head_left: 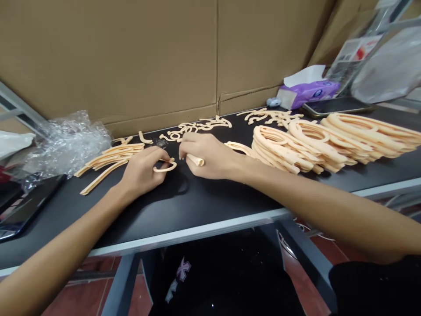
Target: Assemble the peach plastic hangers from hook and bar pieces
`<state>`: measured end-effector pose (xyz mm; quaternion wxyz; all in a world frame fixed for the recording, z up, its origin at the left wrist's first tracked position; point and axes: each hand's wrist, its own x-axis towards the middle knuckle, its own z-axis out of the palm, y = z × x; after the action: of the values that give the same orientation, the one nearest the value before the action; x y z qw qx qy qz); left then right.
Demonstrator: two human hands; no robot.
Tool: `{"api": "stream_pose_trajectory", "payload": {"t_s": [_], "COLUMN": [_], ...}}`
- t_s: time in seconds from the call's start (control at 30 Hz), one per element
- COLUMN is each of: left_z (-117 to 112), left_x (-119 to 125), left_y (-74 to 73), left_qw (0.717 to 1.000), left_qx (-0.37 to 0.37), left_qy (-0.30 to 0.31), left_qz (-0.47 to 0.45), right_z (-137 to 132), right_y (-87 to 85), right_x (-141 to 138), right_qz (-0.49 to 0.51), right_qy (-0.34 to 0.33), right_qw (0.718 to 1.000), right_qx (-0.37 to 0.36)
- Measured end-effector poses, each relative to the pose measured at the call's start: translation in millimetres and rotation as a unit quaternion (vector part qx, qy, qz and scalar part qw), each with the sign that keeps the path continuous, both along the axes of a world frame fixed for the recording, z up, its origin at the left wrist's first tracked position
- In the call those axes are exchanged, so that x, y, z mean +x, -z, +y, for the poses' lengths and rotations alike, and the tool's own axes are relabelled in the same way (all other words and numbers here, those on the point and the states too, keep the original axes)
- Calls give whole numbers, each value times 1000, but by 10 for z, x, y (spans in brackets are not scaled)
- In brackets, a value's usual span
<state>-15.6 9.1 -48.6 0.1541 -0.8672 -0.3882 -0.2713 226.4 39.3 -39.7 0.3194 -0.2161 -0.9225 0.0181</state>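
My left hand (142,172) rests on the black table (204,206) with its fingers pinched on a small curved peach plastic piece (166,167). My right hand (207,154) lies just to the right of it, fingers curled round a short peach plastic stub (196,160). The two hands almost touch. A row of overlapping peach plastic rings (329,140) is stacked to the right of my right hand. A pile of long curved peach strips (108,159) lies left of my left hand.
Loose peach offcuts (197,127) and more offcuts (269,116) lie along the cardboard wall (164,57). Crumpled clear plastic (66,140) and a dark phone (26,206) are at the left. A purple tissue pack (307,91), another phone (335,106) and clear bags (388,66) sit at the right.
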Motion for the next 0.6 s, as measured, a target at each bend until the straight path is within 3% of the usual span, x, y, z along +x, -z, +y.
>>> {"api": "stream_pose_trajectory", "payload": {"t_s": [0.13, 0.27, 0.43, 0.53, 0.6], "left_z": [13, 36, 23, 10, 8], "left_x": [-4, -18, -2, 13, 17], "left_y": [24, 55, 45, 39, 43], "left_qw": [1000, 1000, 999, 999, 999], "left_qx": [-8, -14, -19, -24, -27], "left_qy": [-15, -4, -22, -26, -15], "left_qz": [-11, -12, -14, -16, -18], "right_z": [35, 73, 62, 27, 4], "right_y": [4, 26, 8, -62, -117], "right_x": [-7, 18, -1, -55, -64], "right_qz": [4, 26, 158, 288, 355], "right_qy": [5, -2, 16, 59, 51], "right_qw": [999, 999, 985, 944, 907], "right_qx": [-53, -45, 60, 149, 219]}}
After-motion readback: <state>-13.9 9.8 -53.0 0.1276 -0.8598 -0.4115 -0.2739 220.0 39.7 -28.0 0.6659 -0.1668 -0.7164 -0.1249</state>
